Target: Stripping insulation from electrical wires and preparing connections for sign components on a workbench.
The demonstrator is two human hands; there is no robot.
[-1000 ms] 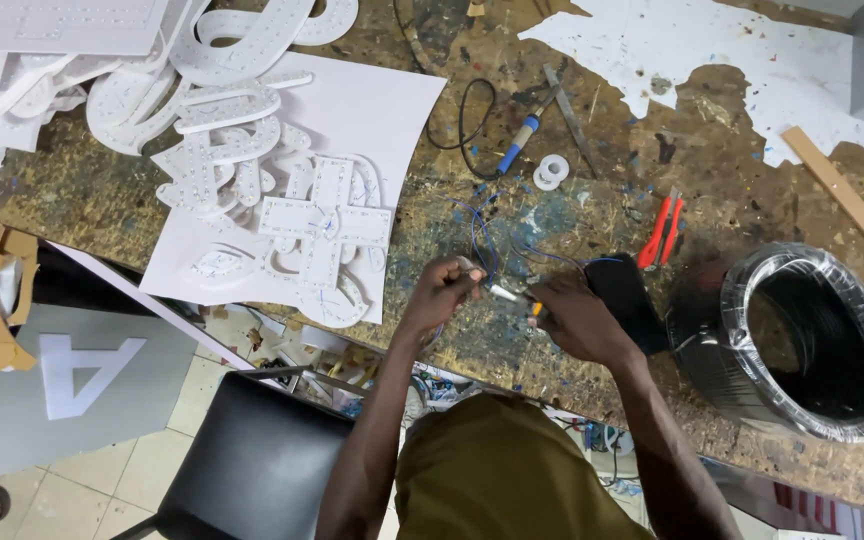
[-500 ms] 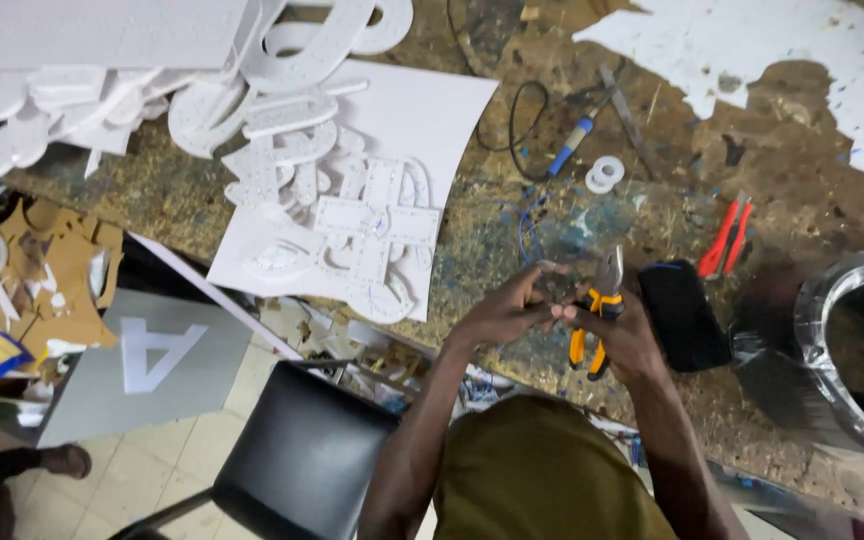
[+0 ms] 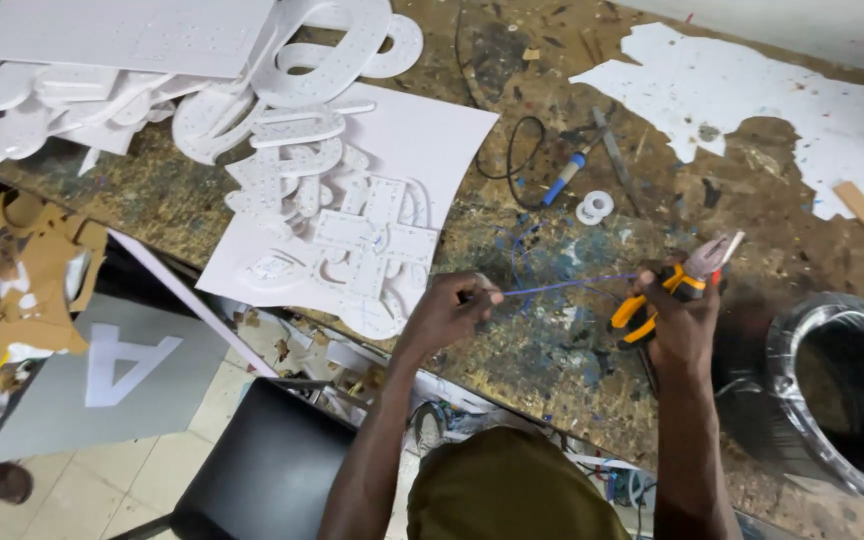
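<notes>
In the head view, the hands, bunched together half a second ago, are now apart: the left hand (image 3: 447, 312) fingers pinch one end of a thin blue wire (image 3: 567, 287), now stretched taut over the paint-stained counter (image 3: 512, 230). The right hand (image 3: 680, 318), at the wire's other end, grips yellow-handled pliers (image 3: 674, 287), so the wire looks freshly pulled straight.

left hand (image 3: 449, 312) and right hand (image 3: 680, 322) with pliers (image 3: 674, 288) stretch, apparently, a blue wire (image 3: 567, 287).

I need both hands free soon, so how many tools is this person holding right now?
1: yellow-handled pliers in the right hand. The left hand pinches only a blue wire.
</notes>
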